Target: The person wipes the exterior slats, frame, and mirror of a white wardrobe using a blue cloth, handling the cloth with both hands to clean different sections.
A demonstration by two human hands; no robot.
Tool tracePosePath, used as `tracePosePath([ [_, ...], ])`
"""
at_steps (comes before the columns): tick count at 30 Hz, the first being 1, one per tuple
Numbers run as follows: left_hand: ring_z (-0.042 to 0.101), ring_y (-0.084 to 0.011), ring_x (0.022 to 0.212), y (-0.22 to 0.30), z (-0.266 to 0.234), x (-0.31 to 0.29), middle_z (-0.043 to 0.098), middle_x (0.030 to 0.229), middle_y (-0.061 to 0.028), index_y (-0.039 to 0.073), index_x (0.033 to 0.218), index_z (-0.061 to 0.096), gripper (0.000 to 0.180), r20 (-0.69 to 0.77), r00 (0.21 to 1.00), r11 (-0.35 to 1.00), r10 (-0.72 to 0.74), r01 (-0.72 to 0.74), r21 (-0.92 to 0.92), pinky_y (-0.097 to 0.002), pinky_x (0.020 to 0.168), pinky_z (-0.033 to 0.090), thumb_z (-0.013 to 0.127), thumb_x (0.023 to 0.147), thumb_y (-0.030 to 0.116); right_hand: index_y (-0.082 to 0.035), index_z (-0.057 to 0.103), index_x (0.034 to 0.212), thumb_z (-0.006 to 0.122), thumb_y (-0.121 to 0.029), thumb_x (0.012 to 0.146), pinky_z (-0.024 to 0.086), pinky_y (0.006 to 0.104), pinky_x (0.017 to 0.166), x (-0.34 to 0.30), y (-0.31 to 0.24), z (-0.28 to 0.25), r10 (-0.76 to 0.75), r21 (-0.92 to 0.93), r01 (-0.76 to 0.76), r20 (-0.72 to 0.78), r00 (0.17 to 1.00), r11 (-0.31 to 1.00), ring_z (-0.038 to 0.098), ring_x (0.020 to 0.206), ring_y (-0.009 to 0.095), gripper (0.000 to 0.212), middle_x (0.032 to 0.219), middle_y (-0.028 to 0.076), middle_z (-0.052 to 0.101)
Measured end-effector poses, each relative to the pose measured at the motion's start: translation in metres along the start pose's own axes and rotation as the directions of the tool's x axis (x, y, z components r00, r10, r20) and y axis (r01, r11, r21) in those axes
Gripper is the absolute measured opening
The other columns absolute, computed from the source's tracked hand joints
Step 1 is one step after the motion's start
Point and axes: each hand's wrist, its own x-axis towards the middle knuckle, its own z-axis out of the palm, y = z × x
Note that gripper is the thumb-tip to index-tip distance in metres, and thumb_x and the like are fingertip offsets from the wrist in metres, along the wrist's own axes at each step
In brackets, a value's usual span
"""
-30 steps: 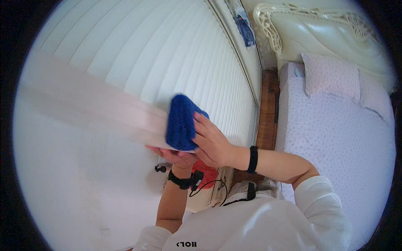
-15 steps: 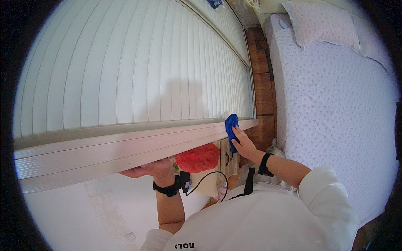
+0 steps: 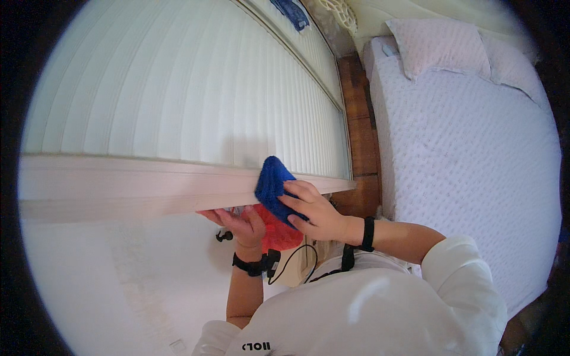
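A blue cloth [image 3: 275, 185] is folded over the edge of a pale door frame [image 3: 148, 183], which runs across the view beside a ribbed white panel [image 3: 196, 89]. My right hand [image 3: 314, 210] holds the cloth against the frame, fingers on top of it and thumb at its lower side. To the left, my left hand [image 3: 240, 225] is at the frame's near edge. Its fingers stretch leftward and its thumb stands apart, with nothing seen in it; the fingertips lie close against the frame.
A red plastic bag [image 3: 279, 228] hangs behind my hands. A black hook [image 3: 224, 236] is on the white wall [image 3: 184, 279]. On the right stands a bed [image 3: 463, 160] with pillows [image 3: 442, 50], beside a strip of brown floor [image 3: 361, 139]. Blue fabric [image 3: 291, 13] hangs at the top.
My right hand has slid the blue cloth leftward along the frame, and more of the cloth shows. My left hand has shifted slightly right and up. The frame's angle in view has turned.
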Motion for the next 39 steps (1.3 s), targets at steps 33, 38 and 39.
tracePosePath([
  [33,0.007,-0.0365,0.141,0.003,0.016,-0.015,0.015,0.151,-0.0205,0.025,0.135,0.047,0.054,-0.008,0.964,0.964,0.265,-0.265,-0.031,-0.0515,0.112,0.003,0.058,0.082,0.016,-0.005,0.051,0.119,0.059,-0.009,0.082,0.045,0.0327,0.085,0.013,-0.056,-0.007,0.278,-0.055,-0.299,-0.243,0.929,0.953,0.053,0.101,0.022,0.038,0.110,0.011,0.053],
  [38,0.003,-0.0369,0.142,-0.004,0.028,-0.024,0.012,0.152,-0.0205,0.028,0.133,0.048,0.049,-0.072,0.953,0.954,0.294,-0.297,-0.043,-0.0509,0.112,-0.003,0.056,0.086,0.020,-0.006,0.049,0.117,0.059,-0.011,0.084,0.043,0.0319,0.085,0.029,-0.065,-0.025,0.313,-0.038,-0.315,-0.059,0.948,0.948,0.050,0.101,0.017,0.035,0.110,0.006,0.049],
  [39,0.002,-0.0381,0.141,-0.006,0.031,-0.022,0.010,0.152,-0.0213,0.028,0.134,0.046,0.050,-0.104,0.942,0.948,0.318,-0.319,-0.001,-0.0511,0.112,-0.003,0.056,0.086,0.020,-0.006,0.050,0.115,0.061,-0.011,0.082,0.044,0.0309,0.083,0.032,-0.064,-0.027,0.302,-0.018,-0.303,-0.055,0.952,0.953,0.050,0.100,0.017,0.035,0.110,0.006,0.049],
])
